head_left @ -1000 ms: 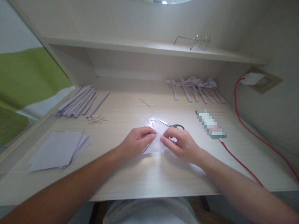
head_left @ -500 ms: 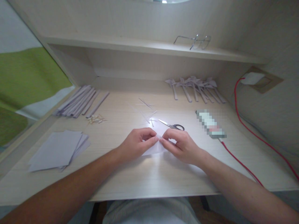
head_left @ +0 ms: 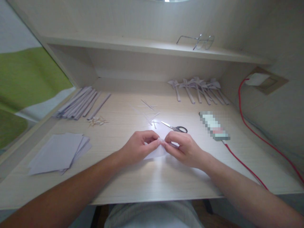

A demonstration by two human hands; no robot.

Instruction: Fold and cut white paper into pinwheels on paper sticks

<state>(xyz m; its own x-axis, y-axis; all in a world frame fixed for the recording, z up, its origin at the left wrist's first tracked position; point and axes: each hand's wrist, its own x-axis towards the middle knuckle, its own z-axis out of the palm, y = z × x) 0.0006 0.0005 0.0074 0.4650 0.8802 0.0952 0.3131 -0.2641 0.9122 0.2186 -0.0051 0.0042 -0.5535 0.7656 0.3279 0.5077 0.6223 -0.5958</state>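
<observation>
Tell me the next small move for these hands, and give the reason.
I'd probably have the right hand press the white paper towards the left hand: both hands pinch it, nearly meeting, while the scissors lie beyond, in neither, so pressing seems likelier than cutting.

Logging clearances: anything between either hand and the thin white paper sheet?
Nothing visible: the left hand and right hand both pinch the thin white paper sheet directly. The black-handled metal scissors lie just beyond the right hand, not in between.
</observation>
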